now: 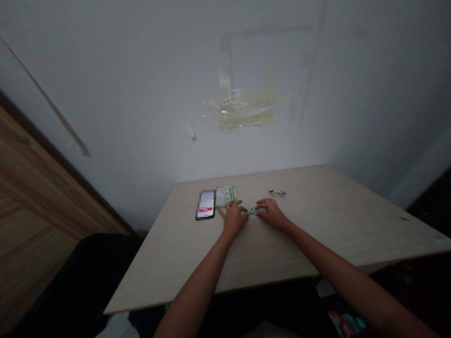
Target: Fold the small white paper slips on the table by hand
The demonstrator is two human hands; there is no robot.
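A small green-and-white piece, perhaps paper or card, lies between my two hands over the table. My left hand has its thumb and forefinger at the left edge of the piece, with the other fingers bent outward. On the opposite side, the fingertips of my right hand pinch its right edge. Just beyond my left hand lies a green-and-white printed card or packet. A phone with a lit, partly blurred screen rests beside that packet.
The pale wooden table reaches back to a grey wall bearing peeling tape. A small folded, shiny scrap sits beyond my right hand. Wooden panelling and a dark object stand at the left.
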